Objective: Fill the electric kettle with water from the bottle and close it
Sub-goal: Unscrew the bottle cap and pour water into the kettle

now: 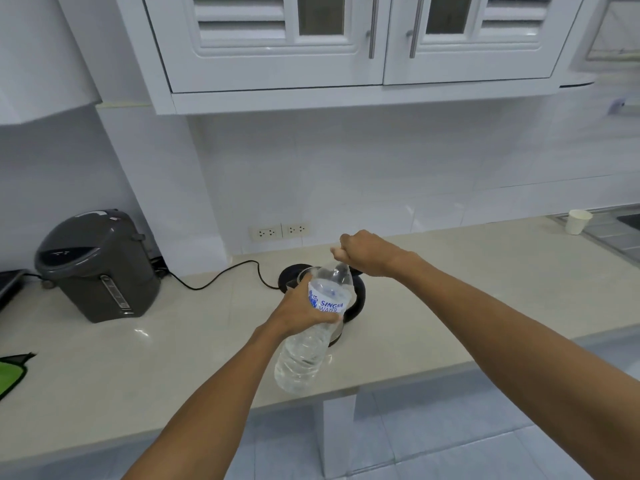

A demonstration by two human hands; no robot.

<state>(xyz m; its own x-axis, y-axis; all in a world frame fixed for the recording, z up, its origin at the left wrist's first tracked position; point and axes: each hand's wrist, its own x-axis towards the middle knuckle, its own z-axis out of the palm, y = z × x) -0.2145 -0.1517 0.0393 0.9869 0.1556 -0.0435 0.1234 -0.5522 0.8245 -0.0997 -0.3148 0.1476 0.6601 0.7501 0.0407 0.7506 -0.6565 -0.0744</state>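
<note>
A clear plastic water bottle [311,344] with a white and blue label is held tilted over the counter, its neck pointing up and away. My left hand [298,311] grips it around the label. My right hand [363,252] is closed around the bottle's top, hiding the cap. Directly behind the bottle stands the black electric kettle [358,299] on its base, mostly hidden by the bottle and my left hand; I cannot tell whether its lid is up. Its black cord [221,277] runs left toward the wall.
A dark grey hot-water dispenser [98,266] stands at the left of the beige counter [450,289]. Two wall sockets [280,231] sit behind the kettle. A white paper cup [577,221] is at the far right near a sink. White cabinets [346,43] hang overhead.
</note>
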